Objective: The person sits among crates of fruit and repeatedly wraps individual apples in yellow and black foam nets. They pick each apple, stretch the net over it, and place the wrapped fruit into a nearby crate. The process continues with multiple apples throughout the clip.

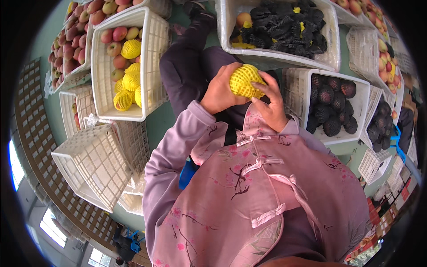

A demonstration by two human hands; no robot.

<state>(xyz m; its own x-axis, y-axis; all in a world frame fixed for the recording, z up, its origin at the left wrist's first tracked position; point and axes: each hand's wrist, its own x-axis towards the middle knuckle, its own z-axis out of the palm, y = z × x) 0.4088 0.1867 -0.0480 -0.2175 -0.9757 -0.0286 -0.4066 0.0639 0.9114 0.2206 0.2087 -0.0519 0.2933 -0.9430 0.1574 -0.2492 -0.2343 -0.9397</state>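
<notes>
Both hands meet in front of my lap around one round fruit in a yellow foam net (247, 81). My left hand (222, 90), on the picture's left side, cups it from the left. Fingers of my right hand (272, 103) press on its right and lower side. At the left, a white plastic crate (144, 63) holds bare apples (120, 33) and several fruits in yellow nets (131, 80). Ahead, a lined white crate (280, 53) holds black foam nets (283, 26), yellow pieces and an apple (244, 20). At the right, another crate (367, 110) holds fruits in black nets (330, 103).
Crates heaped with apples (71, 46) stand at the upper left, more (388, 66) at the upper right. An empty-looking white crate (96, 160) lies tilted at the lower left. A person (125, 247) is far off near a blue stool (135, 246).
</notes>
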